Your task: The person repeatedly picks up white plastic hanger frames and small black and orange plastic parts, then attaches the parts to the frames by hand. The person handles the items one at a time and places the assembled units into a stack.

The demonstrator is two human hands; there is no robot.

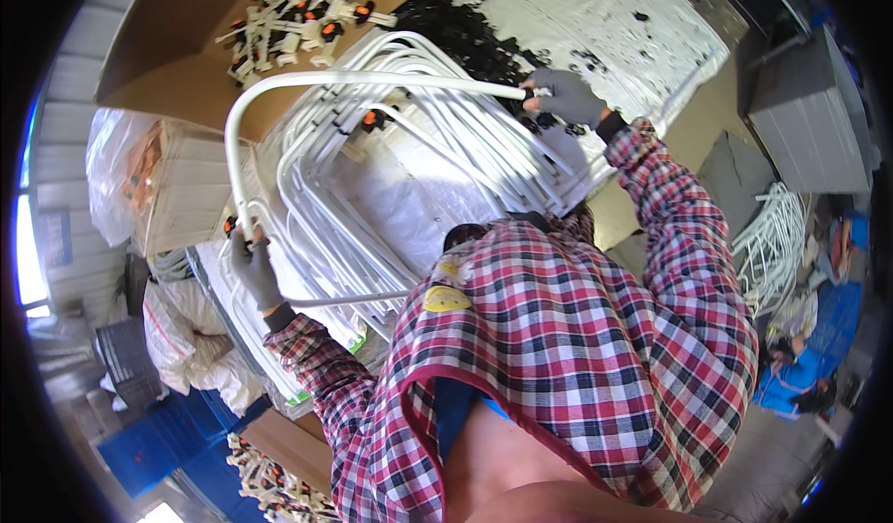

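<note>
A bent white tube spans the space between my two hands, above a stack of similar white bent tubes. My gloved left hand is closed around its left leg, just below a small black and orange fitting. At the tube's far right end my gloved right hand is closed, with the fingers at a small black piece on the tip. Whether that piece is fully on the tube cannot be made out. Another black and orange fitting shows among the stacked tubes.
A cardboard box at the far left holds white plastic parts with orange and black knobs. Loose small black pieces lie on a white sheet. A grey cabinet and a bundle of white tubes stand right; a person is beyond.
</note>
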